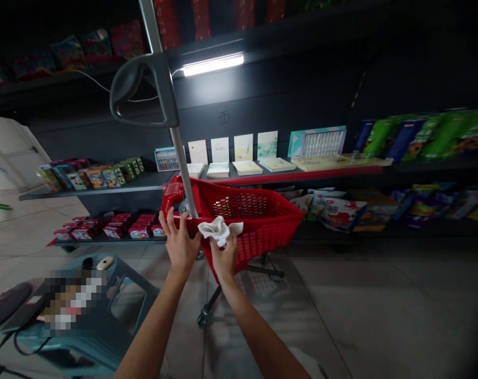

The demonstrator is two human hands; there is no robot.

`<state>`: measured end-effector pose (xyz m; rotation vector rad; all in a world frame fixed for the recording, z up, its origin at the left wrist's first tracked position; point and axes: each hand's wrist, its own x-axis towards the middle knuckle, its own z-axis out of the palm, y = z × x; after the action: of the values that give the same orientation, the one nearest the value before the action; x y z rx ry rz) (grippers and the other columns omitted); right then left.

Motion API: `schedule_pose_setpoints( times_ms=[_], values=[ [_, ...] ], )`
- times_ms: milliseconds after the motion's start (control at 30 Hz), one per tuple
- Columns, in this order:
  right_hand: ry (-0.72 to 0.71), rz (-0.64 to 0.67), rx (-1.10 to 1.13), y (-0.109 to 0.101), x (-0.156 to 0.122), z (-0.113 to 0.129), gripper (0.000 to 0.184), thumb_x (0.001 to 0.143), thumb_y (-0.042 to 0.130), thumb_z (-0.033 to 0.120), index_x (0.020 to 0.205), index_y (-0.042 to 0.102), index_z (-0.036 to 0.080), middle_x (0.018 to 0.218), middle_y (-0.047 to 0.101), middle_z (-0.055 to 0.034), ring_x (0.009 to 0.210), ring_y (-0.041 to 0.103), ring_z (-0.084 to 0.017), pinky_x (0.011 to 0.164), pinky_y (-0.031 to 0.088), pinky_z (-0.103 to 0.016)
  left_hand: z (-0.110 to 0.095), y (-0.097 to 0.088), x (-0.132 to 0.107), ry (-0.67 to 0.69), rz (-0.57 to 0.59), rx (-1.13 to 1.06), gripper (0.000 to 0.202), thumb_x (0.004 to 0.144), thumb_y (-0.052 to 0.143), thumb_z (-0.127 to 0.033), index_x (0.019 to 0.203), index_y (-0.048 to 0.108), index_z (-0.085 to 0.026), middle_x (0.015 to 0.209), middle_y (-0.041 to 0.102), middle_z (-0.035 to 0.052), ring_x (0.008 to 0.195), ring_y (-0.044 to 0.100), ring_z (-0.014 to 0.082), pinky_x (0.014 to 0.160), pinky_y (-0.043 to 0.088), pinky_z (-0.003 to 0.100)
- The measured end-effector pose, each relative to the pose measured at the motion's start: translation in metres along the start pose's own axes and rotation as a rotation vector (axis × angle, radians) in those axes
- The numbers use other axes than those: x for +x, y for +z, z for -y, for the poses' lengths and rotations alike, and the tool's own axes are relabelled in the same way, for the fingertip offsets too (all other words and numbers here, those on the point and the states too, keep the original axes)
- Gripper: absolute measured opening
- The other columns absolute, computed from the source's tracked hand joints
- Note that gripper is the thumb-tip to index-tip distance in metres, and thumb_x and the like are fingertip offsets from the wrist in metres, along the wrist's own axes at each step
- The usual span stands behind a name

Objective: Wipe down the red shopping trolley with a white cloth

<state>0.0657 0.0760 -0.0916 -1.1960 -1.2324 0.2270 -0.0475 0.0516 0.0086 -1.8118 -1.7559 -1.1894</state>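
A red plastic shopping cart (262,239) with perforated sides stands in front of me, and a grey metal pole (180,152) with a dark looped handle (165,89) rises at its left end. My left hand (180,246) lies against the red edge beside the pole's foot, its fingers spread and stretched upward. Bunched white cloth (219,229) is pinched in my right hand (224,259), against the cart's near rim. The thumb of my left hand comes close to the cloth; whether they touch is unclear. The cloth hides part of the rim.
Dark shelves behind the cart hold upright booklets (244,147), small boxes (104,176) and snack bags (343,213). A blue-green plastic stool (132,276) with items and cables stands at lower left. Cart wheels (202,319) rest on the tiled floor (365,316). A lit tube lamp (213,65) hangs above.
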Motion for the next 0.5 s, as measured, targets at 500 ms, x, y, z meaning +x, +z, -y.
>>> schedule_pose_setpoints(
  times_ms=[500],
  values=[
    [-0.188, 0.311, -0.403, -0.081, 0.024, -0.031, 0.038, 0.089, 0.055, 0.014, 0.123, 0.069, 0.024, 0.129, 0.064, -0.012, 0.115, 0.059, -0.031, 0.104, 0.052, -0.047, 0.021, 0.01, 0.006, 0.103, -0.042, -0.065, 0.055, 0.085, 0.077, -0.052, 0.13, 0.063, -0.024, 0.166, 0.03, 0.0151, 0.161, 0.008, 0.0442, 0.112, 0.05, 0.061]
  ],
)
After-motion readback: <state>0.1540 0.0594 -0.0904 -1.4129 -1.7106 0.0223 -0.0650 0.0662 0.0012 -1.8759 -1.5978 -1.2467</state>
